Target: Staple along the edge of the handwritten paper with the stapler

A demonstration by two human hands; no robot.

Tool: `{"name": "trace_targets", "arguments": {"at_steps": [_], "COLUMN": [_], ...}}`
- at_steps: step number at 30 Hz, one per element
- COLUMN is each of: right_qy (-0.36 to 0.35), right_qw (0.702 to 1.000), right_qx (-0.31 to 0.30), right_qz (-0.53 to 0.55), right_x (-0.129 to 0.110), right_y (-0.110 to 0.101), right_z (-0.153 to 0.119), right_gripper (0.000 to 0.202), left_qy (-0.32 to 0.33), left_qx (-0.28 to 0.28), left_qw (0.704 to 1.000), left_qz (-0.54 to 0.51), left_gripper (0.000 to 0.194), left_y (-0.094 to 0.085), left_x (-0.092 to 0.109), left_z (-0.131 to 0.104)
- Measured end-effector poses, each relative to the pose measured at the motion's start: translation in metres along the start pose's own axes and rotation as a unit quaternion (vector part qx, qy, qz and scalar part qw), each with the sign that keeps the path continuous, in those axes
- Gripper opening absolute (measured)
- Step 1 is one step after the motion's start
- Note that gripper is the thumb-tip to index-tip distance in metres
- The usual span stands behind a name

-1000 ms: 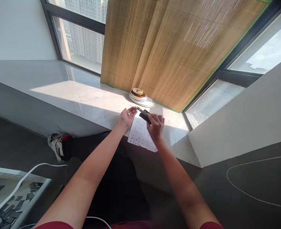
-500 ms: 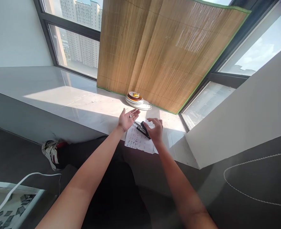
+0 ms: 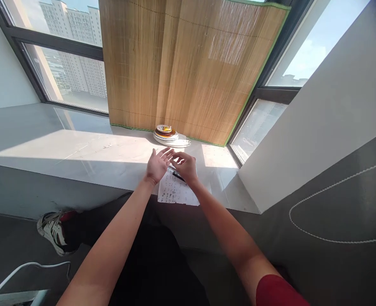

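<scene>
My left hand (image 3: pixel 157 165) is turned palm up over the windowsill, its fingers stretched out. Close against its fingertips is my right hand (image 3: pixel 185 166), thumb and fingers drawn together in a pinch. Whatever the pinch holds, if anything, is too small to make out. Beneath my right hand lies a black stapler (image 3: pixel 177 175), mostly covered by the hand. It rests on a sheet of paper (image 3: pixel 171 191) with handwriting, which reaches the sill's front edge.
A stack of round plates or lids (image 3: pixel 167 136) stands behind my hands, against a bamboo blind (image 3: pixel 175 76). The pale windowsill (image 3: pixel 79 148) runs left, partly sunlit. A wall (image 3: pixel 302 127) rises at the right, with a hanging cord (image 3: pixel 321 240).
My right hand has moved left from beside the stapler to my left hand's fingertips, now covering most of the stapler. My left hand stays palm up. The camera view has shifted.
</scene>
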State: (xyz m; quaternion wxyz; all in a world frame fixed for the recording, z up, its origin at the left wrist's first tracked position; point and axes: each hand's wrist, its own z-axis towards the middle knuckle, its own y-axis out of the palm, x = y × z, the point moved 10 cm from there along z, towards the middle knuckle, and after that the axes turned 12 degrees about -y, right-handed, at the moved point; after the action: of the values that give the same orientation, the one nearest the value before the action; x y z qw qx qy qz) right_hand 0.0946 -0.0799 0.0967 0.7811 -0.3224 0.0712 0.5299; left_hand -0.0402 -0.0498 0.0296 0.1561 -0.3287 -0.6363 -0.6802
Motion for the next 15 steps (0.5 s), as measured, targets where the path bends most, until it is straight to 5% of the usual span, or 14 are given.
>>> {"name": "trace_targets", "arguments": {"at_steps": [3, 6, 12, 15], "right_qy": [0.06, 0.119, 0.205, 0.241], "right_qw": [0.992, 0.983, 0.961, 0.95], "right_qx": [0.092, 0.104, 0.061, 0.028], "right_qz": [-0.069, -0.095, -0.177, -0.195], "right_x": [0.041, 0.097, 0.201, 0.238], "right_y": [-0.058, -0.1, -0.144, -0.147], "right_z": [-0.019, -0.038, -0.052, -0.055], "right_gripper": [0.014, 0.022, 0.009, 0.01], "left_qy": [0.036, 0.038, 0.142, 0.145], "left_qx": [0.205, 0.359, 0.431, 0.418], "left_qw": [0.977, 0.906, 0.777, 0.753], "left_qz": [0.053, 0.22, 0.436, 0.488], "left_gripper": [0.035, 0.016, 0.017, 0.018], "left_y": [-0.056, -0.09, -0.089, -0.094], "left_x": [0.013, 0.028, 0.063, 0.075], "left_z": [0.002, -0.002, 0.007, 0.034]}}
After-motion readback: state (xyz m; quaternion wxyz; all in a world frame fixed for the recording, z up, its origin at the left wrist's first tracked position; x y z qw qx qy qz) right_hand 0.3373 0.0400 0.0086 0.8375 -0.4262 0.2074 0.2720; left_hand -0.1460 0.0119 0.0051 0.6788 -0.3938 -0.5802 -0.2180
